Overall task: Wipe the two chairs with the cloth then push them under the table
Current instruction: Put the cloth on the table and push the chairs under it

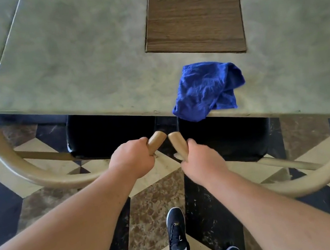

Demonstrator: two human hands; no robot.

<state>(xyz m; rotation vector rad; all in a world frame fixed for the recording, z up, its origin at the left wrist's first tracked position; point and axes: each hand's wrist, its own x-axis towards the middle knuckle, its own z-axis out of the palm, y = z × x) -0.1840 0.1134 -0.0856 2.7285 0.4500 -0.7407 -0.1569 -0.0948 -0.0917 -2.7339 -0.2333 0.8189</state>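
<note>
- Two chairs stand side by side at the near edge of a grey-green surface (86,61), their black seats facing it and partly hidden beneath it.
- The left chair (16,166) has a curved beige rail sweeping from the far left round to the middle. The right chair (317,179) mirrors it from the right.
- The two rail ends nearly meet in the middle, pointing up towards the surface.
- The left hand (132,160) is wrapped around the left chair's rail end; the right hand (202,162) is wrapped around the right chair's.
- One blue cloth (205,88) lies crumpled on the surface, its near corner drooping over the edge above the right chair.
- One square wooden panel (192,13) is set in the surface beyond the cloth.
- Chair legs are hard to make out.
- Two black shoes (176,230) stand on the patterned tile floor (156,201); the right one is cut off by the frame.
</note>
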